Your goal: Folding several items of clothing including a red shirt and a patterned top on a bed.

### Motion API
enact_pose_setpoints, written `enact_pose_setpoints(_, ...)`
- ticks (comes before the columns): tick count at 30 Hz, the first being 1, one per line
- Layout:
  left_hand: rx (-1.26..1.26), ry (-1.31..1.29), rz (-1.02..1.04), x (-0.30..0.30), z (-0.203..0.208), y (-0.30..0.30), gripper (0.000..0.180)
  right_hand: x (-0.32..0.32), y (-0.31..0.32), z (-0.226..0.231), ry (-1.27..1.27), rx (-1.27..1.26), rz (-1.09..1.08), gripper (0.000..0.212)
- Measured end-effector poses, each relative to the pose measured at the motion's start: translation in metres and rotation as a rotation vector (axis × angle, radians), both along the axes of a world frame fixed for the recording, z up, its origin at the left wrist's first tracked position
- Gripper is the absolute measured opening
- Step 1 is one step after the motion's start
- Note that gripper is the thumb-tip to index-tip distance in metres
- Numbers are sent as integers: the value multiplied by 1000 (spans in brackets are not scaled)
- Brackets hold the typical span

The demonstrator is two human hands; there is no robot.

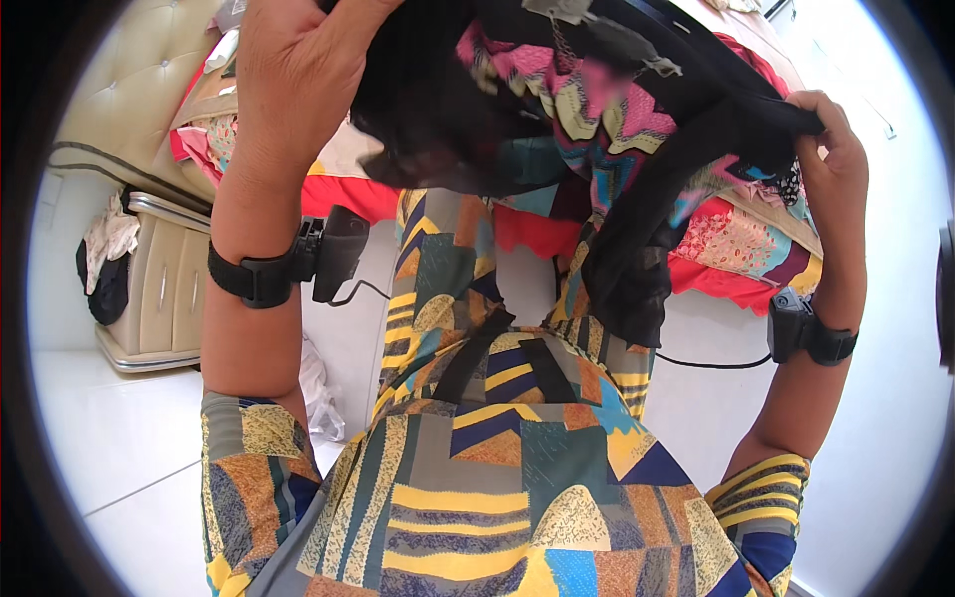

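A black garment (418, 109) with a zigzag-patterned part (597, 109) in pink, cream and blue is stretched up between my two hands. My right hand (834, 144) pinches its black edge at the upper right. At the upper left my left hand (303, 70) grips the other side; its fingertips run out of the picture or behind the cloth. A dark strip of the cloth (647, 209) droops toward my lap. Small grey tags (637, 50) hang from the garment near the top. What exact kind of garment it is, I cannot tell.
Beyond the garment is a bed with floral patchwork bedding (721, 249) and a red edge. A padded cream headboard (119, 70) rises at the left, beside a cream bedside cabinet (164, 284) with clothes (109, 244) on its edge. A whitish plastic bag (320, 393) lies on the white-tiled floor.
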State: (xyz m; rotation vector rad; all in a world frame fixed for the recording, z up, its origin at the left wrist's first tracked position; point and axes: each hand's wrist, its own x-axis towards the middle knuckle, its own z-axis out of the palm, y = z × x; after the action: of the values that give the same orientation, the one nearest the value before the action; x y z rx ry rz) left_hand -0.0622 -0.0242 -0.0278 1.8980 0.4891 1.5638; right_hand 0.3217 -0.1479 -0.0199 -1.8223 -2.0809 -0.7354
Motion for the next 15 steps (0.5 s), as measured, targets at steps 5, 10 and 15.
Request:
enact_pose_setpoints(5,-205,395,-187,-12,-15,-2,32,10,3,-2,721,0,-110,13)
enact_pose_setpoints(10,-303,742,-407,5,-30,-29,62,-14,-17,9,1123,242,81,18)
enact_pose_setpoints(15,-390,1071,-482,12,-81,-16,47,-24,-23,18,923,509,410,23)
